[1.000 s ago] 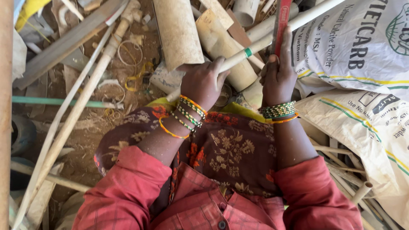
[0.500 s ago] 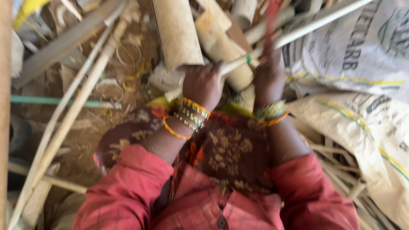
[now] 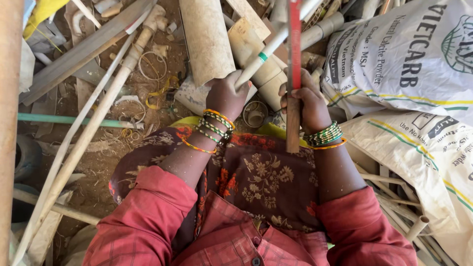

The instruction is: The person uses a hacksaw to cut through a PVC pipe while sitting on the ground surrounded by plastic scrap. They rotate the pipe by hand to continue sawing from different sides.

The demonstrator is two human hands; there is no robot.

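White sacks right | left hand fingers gripping pipe | right hand gripping saw

the saw has a red blade and a brown wooden handle, and the thin pipe is white with a green band. the bangles on both wrists are green, orange and gold, the sleeves are red check, and the skirt is dark maroon with tan and orange flowers. the sacks are white with dark print and green and yellow stripes, and the wide pipes are dusty beige.
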